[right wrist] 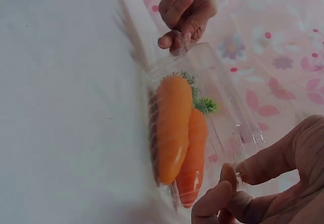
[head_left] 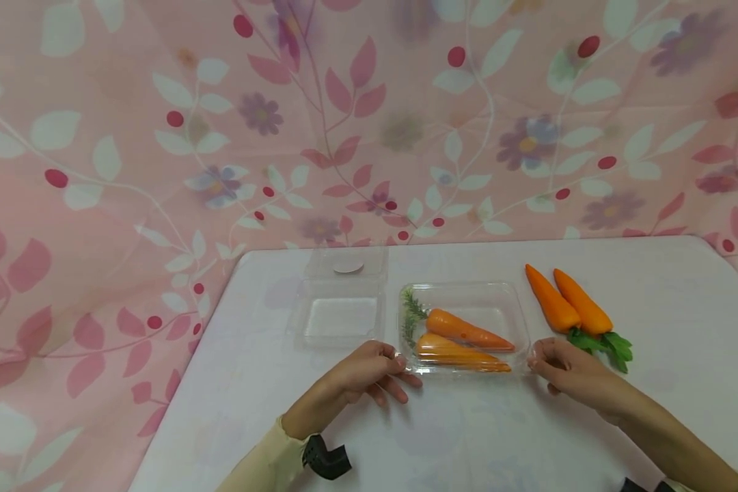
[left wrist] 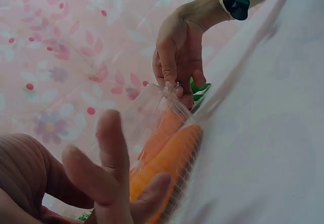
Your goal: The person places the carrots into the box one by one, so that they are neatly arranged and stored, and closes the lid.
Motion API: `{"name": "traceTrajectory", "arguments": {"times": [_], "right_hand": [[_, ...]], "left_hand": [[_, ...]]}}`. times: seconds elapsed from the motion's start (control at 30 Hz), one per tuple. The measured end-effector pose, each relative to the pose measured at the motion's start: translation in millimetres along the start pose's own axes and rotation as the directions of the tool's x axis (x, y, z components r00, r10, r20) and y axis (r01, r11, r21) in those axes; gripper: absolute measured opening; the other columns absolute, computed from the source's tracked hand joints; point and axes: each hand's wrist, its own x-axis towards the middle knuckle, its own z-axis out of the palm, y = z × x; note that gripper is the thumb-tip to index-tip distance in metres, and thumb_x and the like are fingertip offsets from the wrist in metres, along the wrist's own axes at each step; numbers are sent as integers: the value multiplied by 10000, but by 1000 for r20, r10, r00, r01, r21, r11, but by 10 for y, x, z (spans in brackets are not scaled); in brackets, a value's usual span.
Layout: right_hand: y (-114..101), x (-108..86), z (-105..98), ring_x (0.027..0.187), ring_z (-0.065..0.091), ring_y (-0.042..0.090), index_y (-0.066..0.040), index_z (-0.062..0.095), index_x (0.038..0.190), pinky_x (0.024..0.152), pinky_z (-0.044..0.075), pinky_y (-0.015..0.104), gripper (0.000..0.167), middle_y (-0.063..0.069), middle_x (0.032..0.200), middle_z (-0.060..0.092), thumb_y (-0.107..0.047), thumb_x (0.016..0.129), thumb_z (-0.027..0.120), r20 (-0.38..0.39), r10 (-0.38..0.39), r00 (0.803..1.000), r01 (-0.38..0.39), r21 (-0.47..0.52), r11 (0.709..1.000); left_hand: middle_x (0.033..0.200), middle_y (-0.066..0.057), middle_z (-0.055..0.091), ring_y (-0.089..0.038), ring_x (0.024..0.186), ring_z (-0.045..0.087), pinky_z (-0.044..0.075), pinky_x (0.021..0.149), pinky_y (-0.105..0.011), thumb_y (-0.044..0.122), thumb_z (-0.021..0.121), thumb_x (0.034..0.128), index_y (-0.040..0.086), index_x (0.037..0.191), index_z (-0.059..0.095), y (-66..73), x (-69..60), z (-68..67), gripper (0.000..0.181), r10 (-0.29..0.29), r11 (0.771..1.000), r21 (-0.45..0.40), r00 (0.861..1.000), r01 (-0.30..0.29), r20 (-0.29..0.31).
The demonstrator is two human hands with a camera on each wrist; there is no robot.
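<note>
A clear plastic container [head_left: 498,297] lies on the white table, its lid down over two orange carrots with green tops. One carrot [head_left: 467,329] is behind the other carrot [head_left: 458,352]. My left hand [head_left: 369,376] pinches the container's near left corner between thumb and index finger, the other fingers spread out. At the near right corner, my right hand [head_left: 575,372] pinches the rim with thumb and fingertips. In the right wrist view both carrots show through the plastic, and the left hand [right wrist: 187,16] holds the far corner.
Left of the carrots' box stands another clear plastic container [head_left: 341,342] with its lid raised. Two more orange carrots [head_left: 568,301] with green leaves [head_left: 615,348] lie to the right, near my right hand. A pink floral cloth [head_left: 369,137] hangs behind the white table [head_left: 443,437].
</note>
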Motion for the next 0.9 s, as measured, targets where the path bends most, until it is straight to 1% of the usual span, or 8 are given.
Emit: {"name": "traceTrajectory", "arguments": {"times": [0.17,0.23,0.3,0.4,0.5,0.67,0.8,0.9], "right_hand": [[20,3,9,791,492,230,12,538,936,632,443,266,238,135,1085,427,-204,1035,527,-8,-29,1000,29,18,999],[31,2,-3,814,489,232,14,546,948,633,457,271,243,129,1067,447,-212,1034,530,-3,-29,1000,29,14,999],[41,5,-32,836,487,230,18,565,984,639,467,276,264,106,1051,496,-239,1033,533,11,-9,1000,9,9,1000],[49,2,-78,850,483,227,27,595,1052,642,469,280,319,80,1040,579,-287,1029,541,45,22,999,-23,10,1000],[42,-7,-101,819,487,222,28,611,1057,632,455,274,349,73,995,597,-316,1016,565,75,37,996,-38,15,999],[47,-10,-63,740,484,208,7,564,939,599,423,262,270,65,861,515,-254,1006,586,85,-16,996,14,27,1000],[57,-4,-33,698,482,201,-2,537,935,591,415,265,196,60,841,499,-182,1002,579,59,-37,998,35,44,998],[54,0,-29,700,481,201,10,542,947,590,418,263,190,62,839,499,-168,1001,580,57,-45,997,42,51,998]], "left_hand": [[941,-158,738,-90,540,647,421,391,-175,151,544,997,6,941,565,-35,17,-14,157,19,1000,13,999,-19,-35],[932,-151,739,-107,552,664,429,381,-183,184,566,998,-13,968,580,-58,11,-25,200,34,999,18,998,-33,-43],[927,-152,738,-139,580,688,436,372,-193,201,582,993,-23,966,580,-70,-5,-37,225,41,999,18,998,-41,-44],[941,-166,734,-179,627,712,444,366,-205,190,583,988,-11,929,560,-74,-19,-50,210,46,999,8,999,-46,-27],[932,-169,734,-165,618,706,436,370,-200,158,571,978,31,875,520,-66,-11,-44,171,45,999,10,998,-45,-33],[866,-148,737,-92,532,635,386,370,-180,124,562,957,83,831,484,-70,26,-15,154,36,999,22,997,-34,-71],[855,-149,736,-74,511,606,368,370,-173,113,563,945,97,819,475,-79,36,-1,155,24,1000,11,997,-24,-74],[862,-155,735,-76,510,605,372,369,-174,114,565,944,96,822,481,-79,28,-6,149,18,1000,8,998,-18,-68]]}}
